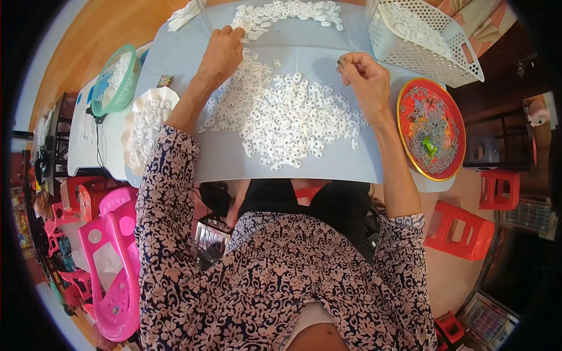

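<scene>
Small white plastic pieces, each with a dark hole, lie in a wide pile (pixel 293 120) on the grey-blue table in front of me. More of the same pieces form a far heap (pixel 287 13). My left hand (pixel 223 54) is at the near left edge of that far heap, its fingers bent together; whatever is between them is hidden. Over the table's right side, my right hand (pixel 367 75) is pinched, with a tiny greyish bit at the fingertips, too small to name. Right of it, a red round tray (pixel 404 126) with a gold rim carries many small grey metal parts.
A white perforated basket (pixel 427 64) of white pieces stands at the back right. On the left are a scalloped white dish (pixel 130 146) and a green colander (pixel 126 88), both with white pieces. Pink chairs (pixel 114 263) and red stools (pixel 459 231) flank me.
</scene>
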`<state>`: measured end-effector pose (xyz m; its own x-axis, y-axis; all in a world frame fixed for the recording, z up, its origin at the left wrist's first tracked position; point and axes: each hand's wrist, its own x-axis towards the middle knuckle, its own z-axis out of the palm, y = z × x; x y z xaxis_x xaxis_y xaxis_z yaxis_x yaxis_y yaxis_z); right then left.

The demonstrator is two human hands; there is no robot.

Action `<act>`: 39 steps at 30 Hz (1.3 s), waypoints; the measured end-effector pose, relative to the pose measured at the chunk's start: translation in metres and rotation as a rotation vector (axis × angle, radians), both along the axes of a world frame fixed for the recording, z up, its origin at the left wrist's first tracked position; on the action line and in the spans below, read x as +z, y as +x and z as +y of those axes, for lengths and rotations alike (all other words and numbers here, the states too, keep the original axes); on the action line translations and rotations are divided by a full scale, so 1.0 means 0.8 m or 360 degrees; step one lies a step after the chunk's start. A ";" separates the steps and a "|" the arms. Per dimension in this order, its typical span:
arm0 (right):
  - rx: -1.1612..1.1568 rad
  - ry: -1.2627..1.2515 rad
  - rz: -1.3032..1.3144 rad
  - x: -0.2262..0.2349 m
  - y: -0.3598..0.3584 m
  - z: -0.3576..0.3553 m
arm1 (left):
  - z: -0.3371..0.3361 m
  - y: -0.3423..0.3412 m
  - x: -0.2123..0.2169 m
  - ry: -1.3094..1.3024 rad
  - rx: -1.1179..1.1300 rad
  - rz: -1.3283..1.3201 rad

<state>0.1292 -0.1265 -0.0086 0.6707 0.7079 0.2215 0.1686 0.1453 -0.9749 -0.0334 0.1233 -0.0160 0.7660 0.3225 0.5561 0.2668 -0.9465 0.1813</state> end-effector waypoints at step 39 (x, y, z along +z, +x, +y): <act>0.0067 -0.0080 -0.0061 0.003 -0.003 -0.001 | -0.039 -0.015 0.006 -0.0239 -0.0166 0.0219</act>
<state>0.1269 -0.1275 -0.0059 0.6320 0.7459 0.2101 0.2006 0.1043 -0.9741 -0.0453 0.0919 -0.0116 0.8649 0.3087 0.3958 0.2008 -0.9355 0.2908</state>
